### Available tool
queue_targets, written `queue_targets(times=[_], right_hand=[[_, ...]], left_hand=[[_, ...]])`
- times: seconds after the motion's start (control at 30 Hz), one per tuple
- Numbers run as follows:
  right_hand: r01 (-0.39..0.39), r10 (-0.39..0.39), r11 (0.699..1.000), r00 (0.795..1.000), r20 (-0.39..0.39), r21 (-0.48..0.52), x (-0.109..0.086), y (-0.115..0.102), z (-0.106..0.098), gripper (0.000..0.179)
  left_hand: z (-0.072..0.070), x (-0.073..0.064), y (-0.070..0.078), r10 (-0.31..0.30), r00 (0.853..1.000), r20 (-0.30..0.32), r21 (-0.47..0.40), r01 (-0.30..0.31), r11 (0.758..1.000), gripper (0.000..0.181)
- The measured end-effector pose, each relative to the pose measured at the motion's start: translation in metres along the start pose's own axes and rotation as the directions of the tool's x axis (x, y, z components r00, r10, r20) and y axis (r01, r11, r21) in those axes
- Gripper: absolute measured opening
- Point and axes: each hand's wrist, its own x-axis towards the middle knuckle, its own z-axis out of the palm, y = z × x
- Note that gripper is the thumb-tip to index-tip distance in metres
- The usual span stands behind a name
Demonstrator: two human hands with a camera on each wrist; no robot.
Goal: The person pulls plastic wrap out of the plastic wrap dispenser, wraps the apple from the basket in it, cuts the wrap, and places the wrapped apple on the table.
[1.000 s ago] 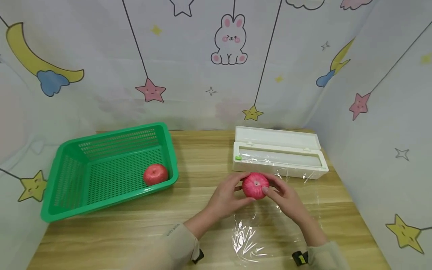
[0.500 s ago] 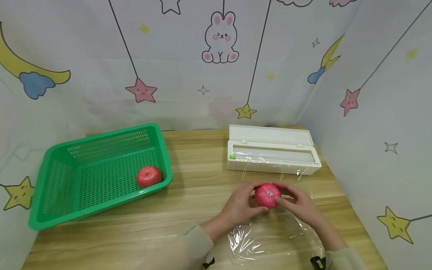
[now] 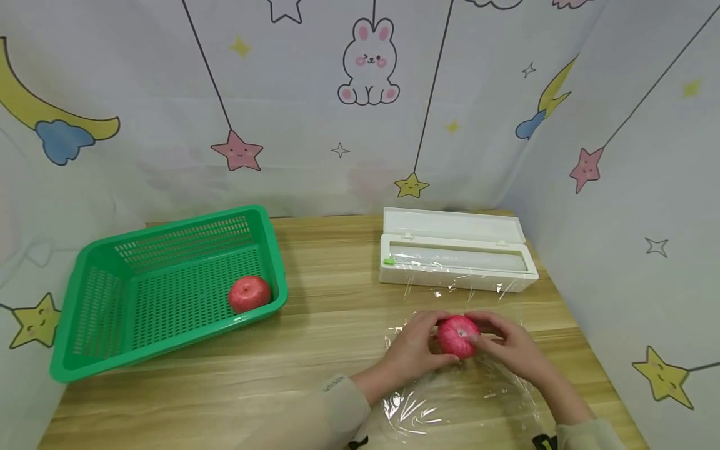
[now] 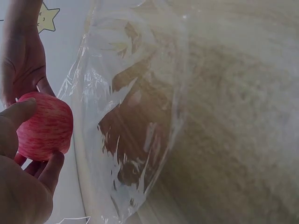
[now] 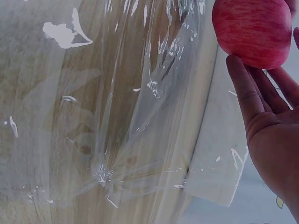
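A red apple (image 3: pixel 457 336) with streaked skin is held between my two hands above the table's right half. My left hand (image 3: pixel 415 350) grips its left side; in the left wrist view, a thumb and fingertips press on the apple (image 4: pixel 46 126). On the other side my right hand (image 3: pixel 513 351) holds it with curled fingers, the thumb near its top. Clear plastic wrap (image 3: pixel 413 412) spreads beneath and in front of the hands, glossy and wrinkled in both wrist views. It runs back to a white wrap dispenser box (image 3: pixel 458 279), whose lid stands up.
At the left stands a green plastic basket (image 3: pixel 169 350) with perforated walls, a second red apple (image 3: pixel 249 294) lying in its right front corner. A green slider (image 3: pixel 389 261) sits at the dispenser's left end. Printed cloth (image 3: pixel 281 112) rises behind and beside the wooden table (image 3: pixel 225 400).
Both hands have carried the apple to the right and nearer to me, away from the dispenser. The head view has shifted slightly. The basket and the apple in it stay put.
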Motion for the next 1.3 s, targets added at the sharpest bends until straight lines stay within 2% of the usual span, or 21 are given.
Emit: queue_targets(times=[0.2, 0.33, 0.6, 0.9, 1.07, 1.3], right_hand=[[-0.056, 0.056, 0.998, 0.998, 0.001, -0.040, -0.001, 0.000, -0.001, 0.034], [-0.061, 0.061, 0.997, 0.998, 0.001, -0.052, -0.001, 0.002, -0.001, 0.033], [-0.087, 0.088, 0.995, 0.996, 0.017, -0.043, -0.004, 0.011, 0.001, 0.034], [-0.117, 0.117, 0.993, 0.993, 0.027, -0.012, -0.003, 0.018, 0.001, 0.035], [-0.121, 0.121, 0.993, 0.992, 0.031, -0.011, -0.003, 0.020, 0.001, 0.036], [-0.113, 0.114, 0.993, 0.993, 0.030, -0.044, -0.003, 0.020, -0.001, 0.035]], left_hand=[[0.006, -0.004, -0.001, -0.045, 0.999, 0.024, -0.024, 0.045, 0.999, 0.072], [0.008, -0.006, 0.000, -0.059, 0.997, 0.040, -0.031, 0.060, 0.998, 0.072], [0.014, -0.009, -0.004, -0.060, 0.997, 0.047, 0.004, 0.060, 0.998, 0.070], [0.015, -0.007, -0.007, -0.020, 0.999, 0.035, 0.009, 0.019, 1.000, 0.069], [0.013, -0.007, -0.008, -0.023, 0.999, 0.049, 0.003, 0.023, 1.000, 0.071], [0.011, -0.008, -0.008, -0.058, 0.994, 0.087, -0.013, 0.060, 0.998, 0.071]])
